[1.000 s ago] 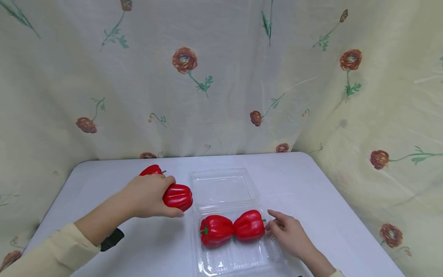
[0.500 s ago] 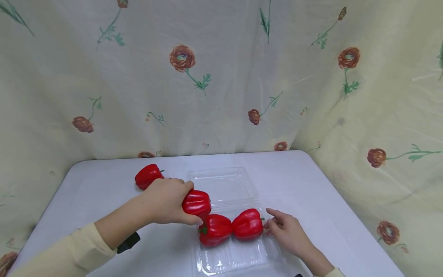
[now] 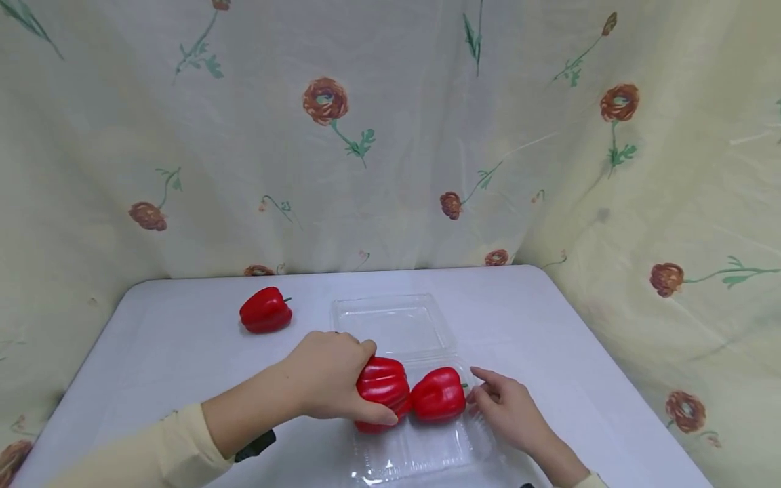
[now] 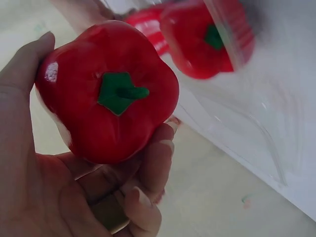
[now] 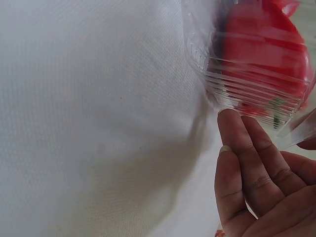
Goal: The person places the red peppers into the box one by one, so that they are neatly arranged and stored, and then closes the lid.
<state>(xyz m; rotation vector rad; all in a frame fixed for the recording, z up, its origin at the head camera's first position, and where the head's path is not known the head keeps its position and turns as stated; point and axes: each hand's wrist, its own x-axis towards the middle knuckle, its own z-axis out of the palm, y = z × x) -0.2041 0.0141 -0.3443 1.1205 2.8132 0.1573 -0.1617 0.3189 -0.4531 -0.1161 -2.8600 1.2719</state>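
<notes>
My left hand (image 3: 335, 376) grips a glossy red bell pepper (image 4: 111, 94), thumb on one side and fingers curled round the other. Its green stem faces the left wrist camera. In the head view, this pepper (image 3: 381, 381) overlaps another bell pepper (image 3: 368, 428) in the clear plastic container (image 3: 421, 461), hiding most of it. Beside them, a further red bell pepper (image 3: 438, 394) lies in the container, stem to the right. My right hand (image 3: 509, 413) holds the container's right rim between thumb and fingers; fingertips touch the ribbed wall (image 5: 256, 94) in the right wrist view.
One more red bell pepper (image 3: 266, 310) lies at the back left of the white table (image 3: 183, 352). The container's lid (image 3: 390, 325) is folded back flat behind its base. A floral curtain (image 3: 390, 135) hangs along the back and sides.
My left hand has carried its bell pepper rightward and down, from left of the container to over its left part. The back-left pepper has come fully into view. My right hand stays at the rim.
</notes>
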